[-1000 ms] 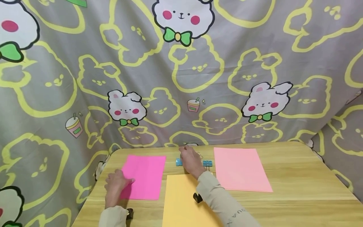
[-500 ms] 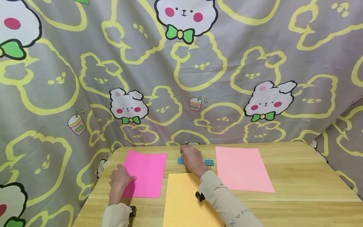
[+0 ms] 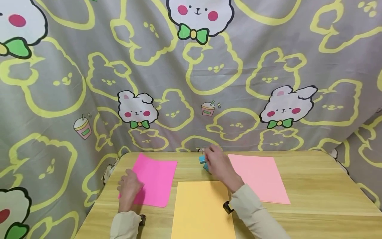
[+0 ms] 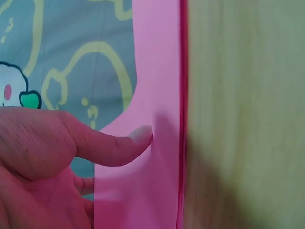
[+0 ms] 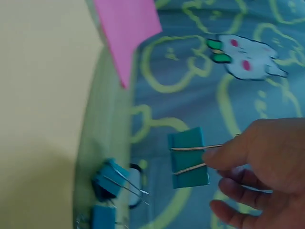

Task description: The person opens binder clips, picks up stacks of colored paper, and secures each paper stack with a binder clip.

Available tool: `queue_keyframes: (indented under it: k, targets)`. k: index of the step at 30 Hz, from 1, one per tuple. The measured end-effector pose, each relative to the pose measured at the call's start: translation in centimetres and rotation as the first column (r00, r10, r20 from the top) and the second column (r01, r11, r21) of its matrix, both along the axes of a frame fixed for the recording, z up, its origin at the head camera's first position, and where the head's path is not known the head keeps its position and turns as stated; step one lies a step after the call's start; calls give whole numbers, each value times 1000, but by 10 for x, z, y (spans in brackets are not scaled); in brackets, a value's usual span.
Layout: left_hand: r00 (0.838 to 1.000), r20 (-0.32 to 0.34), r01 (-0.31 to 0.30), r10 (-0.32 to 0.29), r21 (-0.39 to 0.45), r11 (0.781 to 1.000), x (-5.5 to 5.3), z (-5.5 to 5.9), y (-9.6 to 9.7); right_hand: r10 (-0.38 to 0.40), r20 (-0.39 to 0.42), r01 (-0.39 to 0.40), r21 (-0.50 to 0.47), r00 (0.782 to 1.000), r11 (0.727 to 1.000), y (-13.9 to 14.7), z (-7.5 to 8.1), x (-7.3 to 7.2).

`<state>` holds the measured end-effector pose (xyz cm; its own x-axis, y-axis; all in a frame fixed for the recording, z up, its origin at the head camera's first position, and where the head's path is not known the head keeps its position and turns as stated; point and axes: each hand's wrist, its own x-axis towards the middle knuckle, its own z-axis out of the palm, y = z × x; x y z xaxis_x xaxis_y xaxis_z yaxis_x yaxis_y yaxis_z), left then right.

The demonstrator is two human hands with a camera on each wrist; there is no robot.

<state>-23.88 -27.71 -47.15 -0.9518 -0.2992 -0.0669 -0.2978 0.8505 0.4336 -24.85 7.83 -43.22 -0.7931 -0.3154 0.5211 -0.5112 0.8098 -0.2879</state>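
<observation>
Grey curtain fabric (image 3: 167,74) printed with yellow outlines and white rabbits hangs behind a wood-grain counter (image 3: 322,181). On it lies a rectangular yellow paper sheet (image 3: 203,209). Left of that sheet, the left hand (image 3: 129,186) pinches the left edge of a rectangular bright-pink paper stack (image 3: 156,184), thumb on top. Beyond the sheet's far edge, the right hand (image 3: 220,165) holds a blue binder clip (image 3: 203,159) aloft by its thin wire handle, between thumb and finger. Right of the sheet rests a pale-pink paper stack (image 3: 259,181).

With such a slight pinch, the clip could well twist or drop; uneven thumb pressure might skew the bright-pink layers.

From the right wrist, two more blue clips (image 5: 107,176) are plain, largely hidden by the right hand in the head view; only the left wrist view shows clearly the bright-pink stack's layered edge.
</observation>
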Motion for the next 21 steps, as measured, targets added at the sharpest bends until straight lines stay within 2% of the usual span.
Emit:
queue_keyframes:
  k: [3, 5, 8, 12, 18, 21]
  targets:
    - [1000, 3, -11, 11, -5, 1000, -2, 0, 1, 3, 83, 0, -39, 997, 999, 19, 7, 9]
    - [1000, 5, -19, 19, -3, 1000, -2, -1, 1, 24, 167, -10, -83, 986, 997, 32, 10, 15]
    - [1000, 9, -23, 23, -4, 1000, -3, -2, 0, 84, 283, -31, -186, 956, 982, 54, 15, 23]
    - [1000, 21, -13, 14, -25, 1000, -3, -3, -4, 166, 376, -39, -322, 911, 946, 85, 17, 31]
    - [1000, 18, 25, -24, -37, 999, -4, -4, -10, 232, 495, 20, -453, 837, 891, 126, 12, 39]
    - [999, 19, 46, -45, -18, 999, -6, -6, -12, 234, 514, 59, -490, 825, 870, 145, 8, 43]
